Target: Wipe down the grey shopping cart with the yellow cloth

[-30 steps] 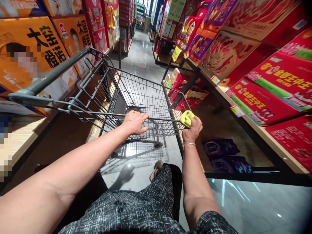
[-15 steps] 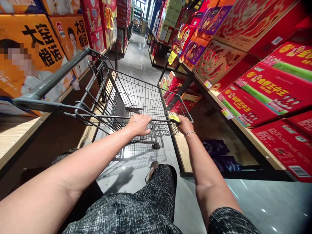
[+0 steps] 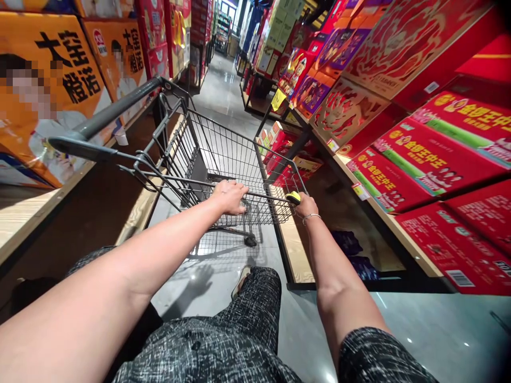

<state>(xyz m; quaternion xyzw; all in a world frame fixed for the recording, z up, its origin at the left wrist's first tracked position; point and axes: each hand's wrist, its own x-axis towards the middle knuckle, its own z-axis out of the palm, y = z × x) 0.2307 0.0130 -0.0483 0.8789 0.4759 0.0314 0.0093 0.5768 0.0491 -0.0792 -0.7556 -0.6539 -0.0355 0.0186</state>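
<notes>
A grey wire shopping cart (image 3: 235, 143) stands at an angle in front of me, its handle toward the upper left. My left hand (image 3: 230, 197) is over the near side rail, fingers across the top and thumb below. At the right end of the same rail, my right hand (image 3: 306, 205) is closed around a small yellow and black object (image 3: 293, 198), whose kind I cannot make out. That hand touches the cart's rail, and its fingers are partly hidden. The wire basket shows nothing inside.
Orange boxes (image 3: 48, 96) fill the left shelf. On the right, red boxes (image 3: 427, 154) and gold-patterned boxes (image 3: 343, 109) stand on a wooden shelf (image 3: 295, 250) with a black edge. A tiled aisle (image 3: 219, 80) runs ahead between displays.
The cart has turned slightly: its handle end has shifted right and its far front corner a little left. My right hand and the yellow and black object have moved slightly right.
</notes>
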